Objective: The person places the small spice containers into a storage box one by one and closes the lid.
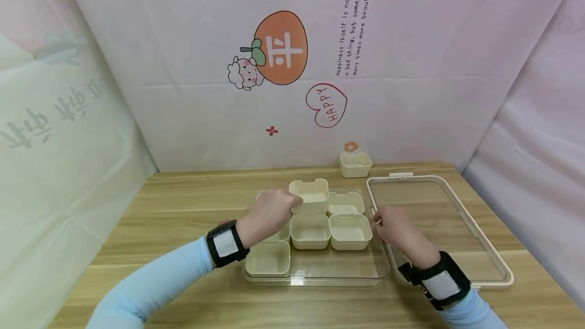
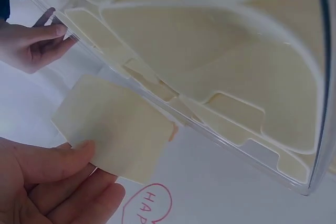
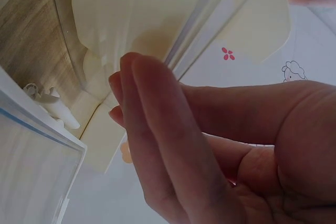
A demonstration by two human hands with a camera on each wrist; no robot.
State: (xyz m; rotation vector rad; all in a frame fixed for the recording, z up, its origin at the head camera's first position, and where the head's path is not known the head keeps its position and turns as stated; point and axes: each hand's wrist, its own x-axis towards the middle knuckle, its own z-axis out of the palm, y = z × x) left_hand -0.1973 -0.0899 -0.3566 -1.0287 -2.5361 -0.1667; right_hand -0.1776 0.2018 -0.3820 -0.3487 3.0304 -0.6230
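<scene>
My left hand [image 1: 270, 217] pinches a small cream box [image 1: 315, 193] by its side, thumb on one face and fingers beneath in the left wrist view. That box is raised above a clear container [image 1: 338, 273] in which several like cream boxes [image 1: 350, 231] stand in rows, some partly hidden by the hand. One more cream box [image 1: 268, 259] sits at the container's front left corner. At the container's right edge, my right hand [image 1: 402, 230] grips the clear wall with bent fingers [image 3: 165, 124], its thumb tip hidden in the right wrist view.
To the right lies a clear lid [image 1: 475, 232] with a cream rim on the wooden table [image 1: 169, 202]. A single cream box [image 1: 355, 165] stands at the table's back edge, against a printed white cloth [image 1: 205, 126]. Cloth also hangs on both sides.
</scene>
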